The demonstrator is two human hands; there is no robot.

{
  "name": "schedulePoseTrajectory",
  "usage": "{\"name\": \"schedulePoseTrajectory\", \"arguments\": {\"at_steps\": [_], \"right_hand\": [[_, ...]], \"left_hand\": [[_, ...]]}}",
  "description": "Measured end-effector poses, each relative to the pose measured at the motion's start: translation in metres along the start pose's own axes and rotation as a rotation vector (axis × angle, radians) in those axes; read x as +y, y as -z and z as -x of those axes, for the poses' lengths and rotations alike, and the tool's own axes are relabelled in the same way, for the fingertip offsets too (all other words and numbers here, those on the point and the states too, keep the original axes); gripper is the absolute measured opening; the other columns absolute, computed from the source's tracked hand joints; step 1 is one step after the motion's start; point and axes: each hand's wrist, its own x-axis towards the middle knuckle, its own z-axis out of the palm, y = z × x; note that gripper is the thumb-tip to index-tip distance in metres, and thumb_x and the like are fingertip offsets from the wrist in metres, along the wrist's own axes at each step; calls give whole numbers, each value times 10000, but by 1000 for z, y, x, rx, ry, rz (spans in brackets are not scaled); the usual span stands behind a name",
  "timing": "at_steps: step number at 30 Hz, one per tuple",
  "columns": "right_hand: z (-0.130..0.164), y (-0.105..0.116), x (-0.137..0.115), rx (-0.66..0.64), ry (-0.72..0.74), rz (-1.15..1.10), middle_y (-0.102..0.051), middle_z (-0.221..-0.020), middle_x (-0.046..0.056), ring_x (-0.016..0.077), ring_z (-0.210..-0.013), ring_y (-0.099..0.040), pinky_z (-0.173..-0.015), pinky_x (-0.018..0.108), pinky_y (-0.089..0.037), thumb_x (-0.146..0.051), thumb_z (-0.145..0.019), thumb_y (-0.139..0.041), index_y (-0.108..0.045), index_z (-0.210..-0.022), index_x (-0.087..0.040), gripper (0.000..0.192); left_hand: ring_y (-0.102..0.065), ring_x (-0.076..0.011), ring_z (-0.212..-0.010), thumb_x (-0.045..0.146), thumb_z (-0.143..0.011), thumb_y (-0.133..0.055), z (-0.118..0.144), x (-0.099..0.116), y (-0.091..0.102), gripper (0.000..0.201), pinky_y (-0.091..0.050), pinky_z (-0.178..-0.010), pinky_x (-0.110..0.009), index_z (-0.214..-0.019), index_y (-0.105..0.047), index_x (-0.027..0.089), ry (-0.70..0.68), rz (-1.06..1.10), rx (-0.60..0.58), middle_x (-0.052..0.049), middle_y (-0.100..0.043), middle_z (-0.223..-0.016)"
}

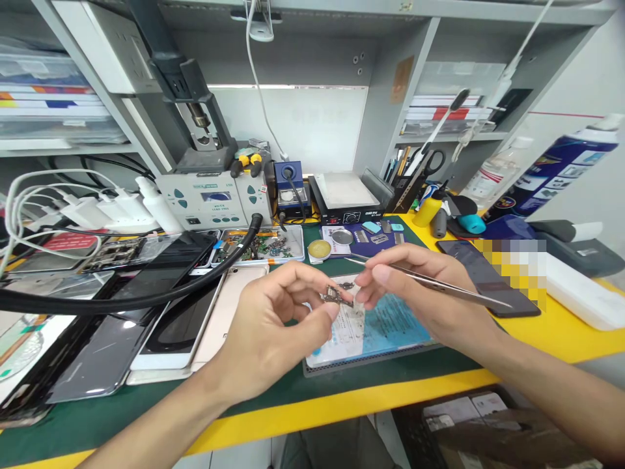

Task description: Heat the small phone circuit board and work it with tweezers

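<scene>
My left hand (286,326) pinches a small dark circuit board (338,296) between thumb and fingertips, raised over a blue and white booklet (390,319). Close by on the right, my right hand (415,286) grips metal tweezers (439,283). Their tips point left, above the board, and the rear end sticks out to the right past the hand. Another small dark part (346,285) shows just behind the board; whether it is held or lies on the booklet I cannot tell.
On the left are several phones (180,319), crossed by a thick black hose (146,303). Behind stand a hot-air station (215,202), a tray of small parts (293,242), a round tin (319,249) and a heating plate (349,195). A dark phone (488,277) lies at right.
</scene>
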Motion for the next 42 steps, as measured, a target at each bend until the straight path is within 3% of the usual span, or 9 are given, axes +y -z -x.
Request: {"name": "schedulePoseTrajectory", "arguments": {"at_steps": [3, 6, 13, 18, 20, 28, 36, 42], "right_hand": [[6, -3, -2, 30, 151, 117, -792, -875, 16, 139, -719, -757, -687, 255, -643, -264, -989, -666, -721, -1041, -235, 81], [13, -6, -5, 12, 184, 115, -808, -918, 6, 137, -752, -774, -714, 248, -652, -209, -986, -667, -661, -1131, -263, 154], [20, -5, -5, 51, 194, 175, -821, -944, -7, 166, -787, -801, -714, 215, -660, -153, -884, -778, -705, -1047, -265, 210], [15, 3, -4, -65, 536, 474, -802, -1024, -15, 150, -942, -771, -846, 223, -628, -45, -814, -789, -768, -1065, -278, 343], [14, 5, -5, -104, 588, 516, -800, -1042, -5, 158, -971, -767, -870, 235, -624, -35, -817, -774, -764, -1091, -272, 362], [14, 2, -12, -114, 560, 520, -806, -1023, 16, 187, -943, -779, -844, 262, -639, -63, -843, -756, -780, -1080, -291, 329], [14, 2, -7, -99, 592, 537, -805, -1026, -8, 193, -934, -780, -847, 280, -645, -61, -836, -765, -777, -1112, -321, 380], [13, 1, -7, -104, 590, 542, -806, -1021, 3, 187, -944, -777, -848, 276, -645, -57, -852, -748, -773, -1088, -293, 334]], "left_hand": [[-628, -95, -596, 218, -866, -738, -2, -3, 4, 153, -525, -440, -181, -931, -622, 142, 55, 142, -63, -68, -752, -960], [-673, -120, -647, 159, -853, -723, -4, -7, 7, 126, -549, -460, -197, -933, -626, 148, 70, 240, -112, -82, -755, -1054], [-634, -121, -508, 225, -838, -729, -7, -6, 6, 169, -546, -445, -221, -919, -626, 117, 196, 306, -184, -79, -745, -810], [-631, -115, -517, 243, -849, -718, -8, -8, 7, 181, -546, -467, -220, -958, -649, 115, 215, 306, -213, -68, -738, -803], [-630, -112, -524, 224, -849, -706, -8, -9, 7, 169, -542, -481, -215, -968, -656, 115, 211, 298, -210, -64, -737, -796], [-616, -109, -523, 162, -831, -675, -7, -8, 7, 161, -512, -489, -211, -985, -689, 118, 226, 274, -210, -49, -727, -769], [-615, -104, -549, 316, -896, -728, -8, -8, 8, 219, -519, -506, -213, -1030, -743, 143, 231, 266, -232, -38, -711, -767], [-607, -106, -538, 318, -887, -740, -8, -8, 9, 212, -516, -507, -217, -1008, -758, 145, 231, 262, -227, -40, -712, -748]]}}
